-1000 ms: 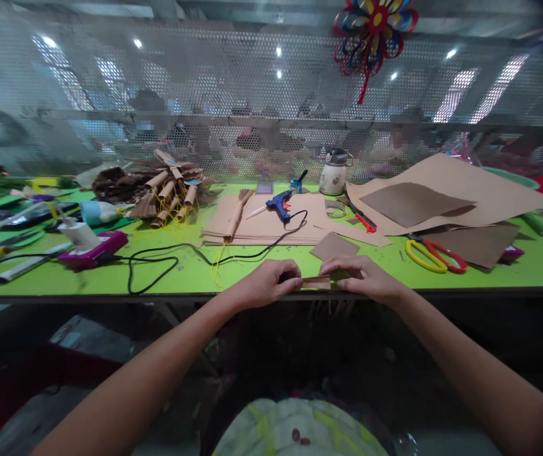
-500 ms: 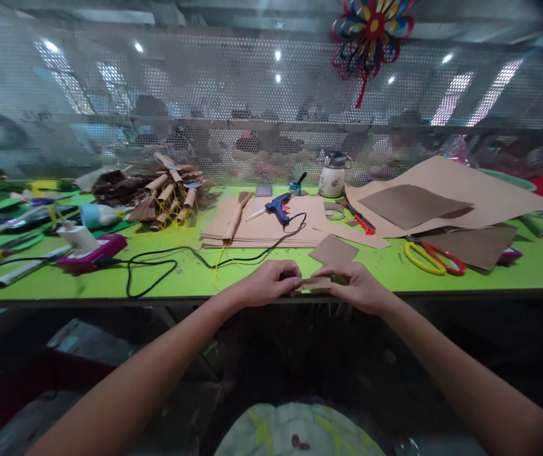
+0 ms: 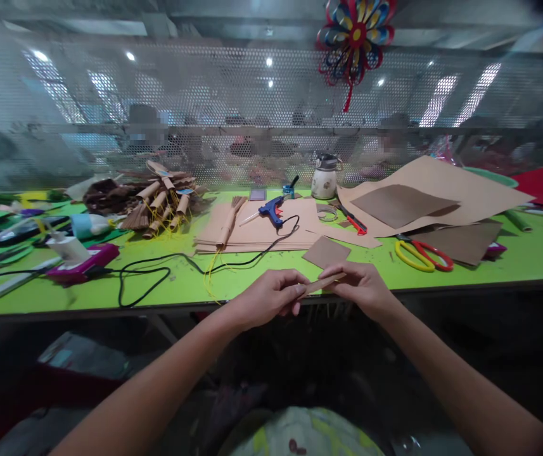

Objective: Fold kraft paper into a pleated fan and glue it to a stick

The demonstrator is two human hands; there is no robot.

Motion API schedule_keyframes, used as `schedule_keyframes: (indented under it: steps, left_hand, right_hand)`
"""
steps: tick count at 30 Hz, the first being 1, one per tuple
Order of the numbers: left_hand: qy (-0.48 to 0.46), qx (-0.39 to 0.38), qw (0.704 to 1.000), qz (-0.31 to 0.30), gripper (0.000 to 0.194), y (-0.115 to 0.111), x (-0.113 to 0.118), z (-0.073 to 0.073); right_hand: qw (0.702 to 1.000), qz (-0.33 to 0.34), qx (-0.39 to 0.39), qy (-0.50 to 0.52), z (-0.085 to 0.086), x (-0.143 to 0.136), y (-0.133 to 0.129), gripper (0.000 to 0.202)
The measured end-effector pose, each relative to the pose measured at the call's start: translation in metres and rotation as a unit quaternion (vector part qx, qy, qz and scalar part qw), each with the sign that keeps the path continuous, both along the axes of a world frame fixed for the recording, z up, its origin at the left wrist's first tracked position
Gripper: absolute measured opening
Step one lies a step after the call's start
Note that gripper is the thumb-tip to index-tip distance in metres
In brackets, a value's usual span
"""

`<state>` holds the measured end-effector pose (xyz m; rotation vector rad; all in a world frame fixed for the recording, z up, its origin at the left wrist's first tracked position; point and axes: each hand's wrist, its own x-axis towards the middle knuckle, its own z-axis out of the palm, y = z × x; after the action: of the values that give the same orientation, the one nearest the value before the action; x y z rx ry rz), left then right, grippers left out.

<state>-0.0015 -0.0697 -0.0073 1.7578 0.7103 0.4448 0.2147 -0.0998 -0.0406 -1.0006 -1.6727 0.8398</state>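
Between my two hands, at the front edge of the green table [image 3: 233, 278], is a narrow strip of folded brown paper [image 3: 321, 284]. My left hand [image 3: 274, 294] pinches its left end, and my right hand [image 3: 359, 286] pinches the right end, which sits a little higher. Just beyond them lies a square of brown paper [image 3: 327, 252]. Farther back, a blue glue gun [image 3: 271, 211] rests on a stack of brown paper sheets [image 3: 294, 233]. Beside it on the stack lies a rolled paper piece with a fringed end [image 3: 229, 223] and yellow string.
Scissors with yellow and red handles [image 3: 424, 254] and a red-handled cutter [image 3: 355, 221] lie to the right, near large brown sheets [image 3: 447, 183]. A cup [image 3: 324, 179] stands behind. Leftward are a purple power strip [image 3: 83, 263], a black cable [image 3: 152, 256] and a heap of paper rolls [image 3: 159, 199].
The paper strip has gone from nearly level to tilted, its right end raised. My hands have shifted slightly, still holding it. The whole view has turned a little.
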Motion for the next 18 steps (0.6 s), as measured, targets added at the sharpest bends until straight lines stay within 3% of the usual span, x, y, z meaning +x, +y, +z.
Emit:
schedule_keyframes:
  steps: [4, 7, 13, 18]
  left_hand:
    - [-0.015, -0.016, 0.999, 0.042, 0.024, -0.004, 0.004, -0.005]
    - [-0.011, 0.018, 0.999, 0.049, 0.021, -0.008, 0.008, -0.007]
    - [0.023, 0.161, 0.984, 0.073, 0.018, -0.019, 0.011, 0.000]
    - [0.053, 0.269, 0.957, 0.099, 0.018, -0.029, 0.015, 0.002]
  right_hand:
    - [0.999, -0.013, 0.040, -0.006, 0.002, 0.003, -0.003, 0.014]
    - [0.994, -0.016, 0.098, -0.046, 0.004, 0.004, -0.004, 0.017]
    - [0.980, -0.042, 0.173, -0.091, 0.016, 0.003, -0.014, 0.031]
    - [0.973, -0.016, 0.204, -0.109, 0.019, -0.001, -0.020, 0.026]
